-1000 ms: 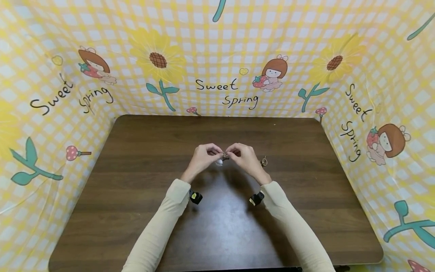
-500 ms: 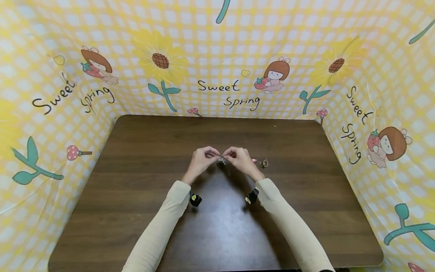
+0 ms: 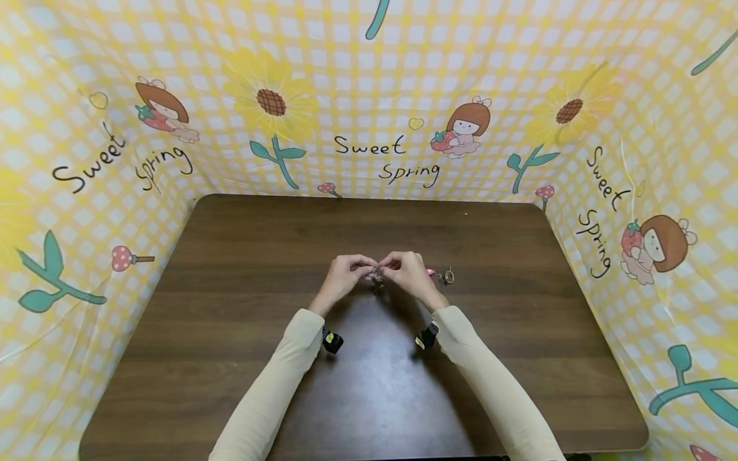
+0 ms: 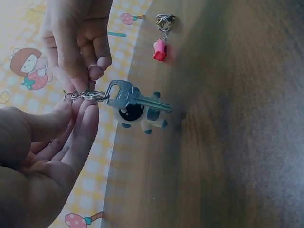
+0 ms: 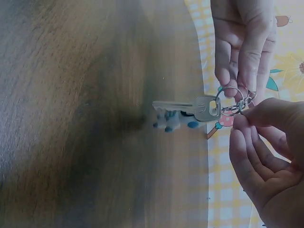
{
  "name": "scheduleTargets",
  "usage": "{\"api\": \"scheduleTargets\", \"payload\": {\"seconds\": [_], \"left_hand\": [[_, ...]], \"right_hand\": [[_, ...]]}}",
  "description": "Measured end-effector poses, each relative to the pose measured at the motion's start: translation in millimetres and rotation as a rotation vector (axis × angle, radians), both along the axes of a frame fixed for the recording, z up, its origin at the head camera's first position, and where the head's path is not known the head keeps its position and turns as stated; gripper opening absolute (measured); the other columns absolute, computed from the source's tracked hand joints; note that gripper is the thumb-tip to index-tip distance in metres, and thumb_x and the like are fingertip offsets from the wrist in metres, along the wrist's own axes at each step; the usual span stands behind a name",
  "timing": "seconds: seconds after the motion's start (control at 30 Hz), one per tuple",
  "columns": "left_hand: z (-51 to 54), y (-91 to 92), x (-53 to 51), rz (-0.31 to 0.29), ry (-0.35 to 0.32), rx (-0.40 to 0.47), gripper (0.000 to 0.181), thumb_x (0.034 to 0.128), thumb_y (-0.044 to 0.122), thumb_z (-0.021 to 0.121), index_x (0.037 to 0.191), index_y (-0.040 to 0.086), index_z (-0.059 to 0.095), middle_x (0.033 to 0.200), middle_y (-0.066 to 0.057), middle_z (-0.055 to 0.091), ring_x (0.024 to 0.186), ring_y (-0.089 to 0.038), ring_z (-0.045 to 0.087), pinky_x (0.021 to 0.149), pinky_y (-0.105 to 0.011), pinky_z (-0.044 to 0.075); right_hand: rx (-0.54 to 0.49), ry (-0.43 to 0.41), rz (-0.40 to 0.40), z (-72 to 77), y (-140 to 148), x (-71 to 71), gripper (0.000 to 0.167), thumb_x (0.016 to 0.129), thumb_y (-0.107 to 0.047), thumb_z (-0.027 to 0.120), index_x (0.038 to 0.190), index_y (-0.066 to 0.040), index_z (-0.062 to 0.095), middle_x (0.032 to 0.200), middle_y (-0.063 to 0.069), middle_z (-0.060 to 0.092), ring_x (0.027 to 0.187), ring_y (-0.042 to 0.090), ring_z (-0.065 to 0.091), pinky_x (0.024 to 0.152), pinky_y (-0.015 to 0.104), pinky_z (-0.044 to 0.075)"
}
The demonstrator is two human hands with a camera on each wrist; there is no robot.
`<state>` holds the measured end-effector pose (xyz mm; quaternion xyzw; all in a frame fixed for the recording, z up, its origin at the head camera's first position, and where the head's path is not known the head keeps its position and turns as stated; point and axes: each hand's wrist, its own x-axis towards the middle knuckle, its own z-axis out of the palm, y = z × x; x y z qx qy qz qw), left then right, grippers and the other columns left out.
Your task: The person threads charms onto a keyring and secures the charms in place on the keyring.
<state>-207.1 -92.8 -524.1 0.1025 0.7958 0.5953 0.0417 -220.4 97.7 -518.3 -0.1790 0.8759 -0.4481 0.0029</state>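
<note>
Over the middle of the table, my left hand (image 3: 340,278) and right hand (image 3: 408,273) meet at their fingertips. Between them they pinch a small metal key ring (image 5: 229,96) with a short linked chain (image 4: 88,96). One silver key (image 5: 207,109) hangs from it, along with a small white and blue figurine (image 4: 153,114) with a dark round face. The figurine is partly behind the key in both wrist views. Fingertips hide part of the ring, so I cannot tell whether its coil is spread.
To the right of my right hand lies another keychain, a pink-red charm (image 4: 160,50) on a metal ring (image 3: 449,276). Brown wooden table (image 3: 242,358) lies all around, with a yellow checked cloth (image 3: 369,83) along its back and sides.
My right hand has shifted slightly left, uncovering the pink-red charm. Both hands have come a little nearer to me. The key and figurine have swung about and now hang below the fingertips.
</note>
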Motion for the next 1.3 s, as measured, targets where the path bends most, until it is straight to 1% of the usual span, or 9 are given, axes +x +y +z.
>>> {"api": "scheduleTargets", "payload": {"seconds": [0.17,0.3,0.4,0.5,0.63,0.77,1.0,1.13,1.3], "left_hand": [[-1.5,1.2,1.2,0.054,0.068,-0.043,0.006,0.0982,-0.004,0.072,0.102,-0.006,0.076,0.098,-0.020,0.077,0.087,-0.034,0.076,0.078,-0.037,0.063],[-1.8,-0.5,3.1,0.121,0.098,-0.087,0.005,0.0945,0.002,0.078,0.095,-0.003,0.078,0.091,-0.017,0.078,0.082,-0.031,0.075,0.065,-0.021,0.053],[-1.2,-3.2,3.7,0.090,0.079,-0.061,0.008,0.0966,0.001,0.076,0.096,-0.006,0.080,0.090,-0.018,0.078,0.082,-0.033,0.076,0.068,-0.027,0.058],[1.1,-7.2,2.5,0.041,0.052,0.024,0.011,0.0991,-0.002,0.071,0.100,-0.011,0.078,0.093,-0.023,0.078,0.087,-0.043,0.076,0.079,-0.048,0.063],[3.3,-12.6,-0.8,0.057,0.018,0.110,0.013,0.1007,-0.003,0.069,0.104,-0.013,0.077,0.094,-0.025,0.077,0.092,-0.053,0.073,0.086,-0.062,0.058],[2.5,-16.6,-1.8,0.095,-0.024,0.117,0.014,0.1024,-0.001,0.067,0.105,-0.012,0.076,0.095,-0.026,0.077,0.095,-0.055,0.071,0.086,-0.059,0.060],[-1.4,-15.2,4.6,0.082,-0.065,0.086,0.015,0.1049,-0.001,0.062,0.104,-0.012,0.073,0.094,-0.026,0.076,0.087,-0.047,0.074,0.082,-0.057,0.061],[-6.9,-15.7,4.9,0.079,-0.079,0.081,0.015,0.1047,-0.002,0.062,0.103,-0.012,0.073,0.092,-0.023,0.077,0.087,-0.048,0.074,0.081,-0.055,0.062],[-7.0,-20.1,6.2,0.067,-0.086,0.059,0.015,0.1056,0.001,0.061,0.104,-0.010,0.073,0.095,-0.024,0.077,0.083,-0.036,0.076,0.079,-0.046,0.064]], "right_hand": [[-0.024,-0.026,-0.028,2.6,-3,1.5,0.006,0.093,-0.001,0.077,0.096,-0.002,0.081,0.087,0.008,0.079,0.079,0.019,0.074,0.072,0.026,0.059],[-0.033,0.012,-0.014,4.4,-5,1.9,0.010,0.093,0.000,0.073,0.097,-0.005,0.081,0.087,0.006,0.078,0.077,0.017,0.072,0.069,0.024,0.056],[-0.009,0.097,-0.011,3.3,-4,1.2,0.015,0.091,0.003,0.071,0.095,-0.005,0.082,0.087,0.006,0.078,0.076,0.018,0.071,0.068,0.026,0.056],[0.023,0.174,-0.038,0.7,0,-0.6,0.017,0.088,0.005,0.071,0.094,-0.006,0.083,0.086,0.008,0.077,0.076,0.020,0.071,0.069,0.031,0.057],[0.024,0.171,-0.095,-2.0,6,-3.9,0.015,0.090,0.004,0.074,0.096,-0.005,0.084,0.089,0.010,0.079,0.079,0.025,0.074,0.073,0.037,0.060],[0.000,0.091,-0.109,-6.1,11,-9.1,0.013,0.093,0.001,0.074,0.103,-0.001,0.082,0.093,0.012,0.080,0.083,0.028,0.076,0.077,0.038,0.061],[0.003,-0.026,-0.112,-18.0,15,-15.1,0.015,0.095,0.000,0.073,0.108,0.003,0.079,0.097,0.015,0.079,0.087,0.030,0.075,0.074,0.033,0.058],[0.043,-0.072,-0.145,-24.8,19,-14.0,0.018,0.097,0.000,0.071,0.113,0.003,0.078,0.102,0.017,0.079,0.093,0.032,0.075,0.082,0.038,0.059],[0.059,-0.079,-0.148,-28.7,27,-9.9,0.022,0.098,0.000,0.067,0.117,0.004,0.076,0.111,0.019,0.077,0.103,0.036,0.075,0.092,0.047,0.059]]}}
